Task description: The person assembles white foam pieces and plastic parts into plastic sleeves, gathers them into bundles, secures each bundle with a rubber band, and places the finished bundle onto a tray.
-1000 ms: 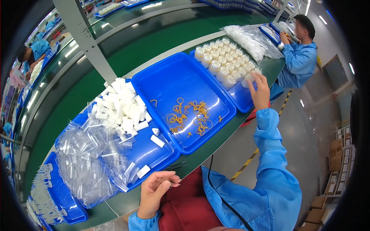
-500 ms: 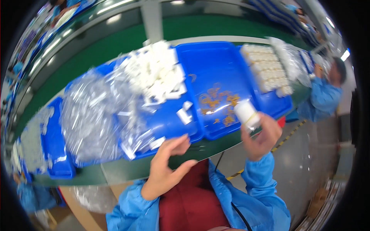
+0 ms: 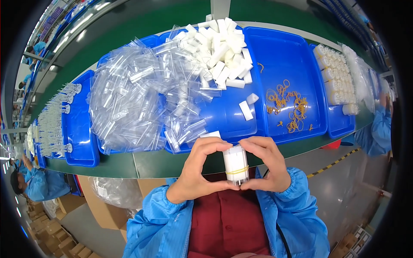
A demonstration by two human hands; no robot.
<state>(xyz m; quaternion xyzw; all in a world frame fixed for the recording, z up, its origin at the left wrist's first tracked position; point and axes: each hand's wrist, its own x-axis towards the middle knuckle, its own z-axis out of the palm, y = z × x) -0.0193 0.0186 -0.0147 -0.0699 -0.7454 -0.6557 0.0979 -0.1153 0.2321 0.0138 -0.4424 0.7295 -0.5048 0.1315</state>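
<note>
Both of my hands pinch one white bundle (image 3: 233, 160), my left hand (image 3: 189, 180) and my right hand (image 3: 275, 175) each with fingers at its far end and thumb at its near end. I hold it in front of my chest, just by the near edge of the green surface (image 3: 157, 165); clear plastic shows around it, and a yellow band (image 3: 237, 170) circles it nearer my thumbs. Ahead of me, white blocks (image 3: 234, 42) lie heaped in the middle tray (image 3: 228, 112), beside a big pile of clear sleeves (image 3: 124, 96). To the right, loose rubber bands (image 3: 297, 116) lie scattered in a deep blue tray (image 3: 279, 49), and past that I see rows of white pieces (image 3: 337, 81) in another tray (image 3: 340, 124). Far to my left, clear spiky parts (image 3: 51, 120) stand packed close beside a small blue tray (image 3: 81, 138)
</note>
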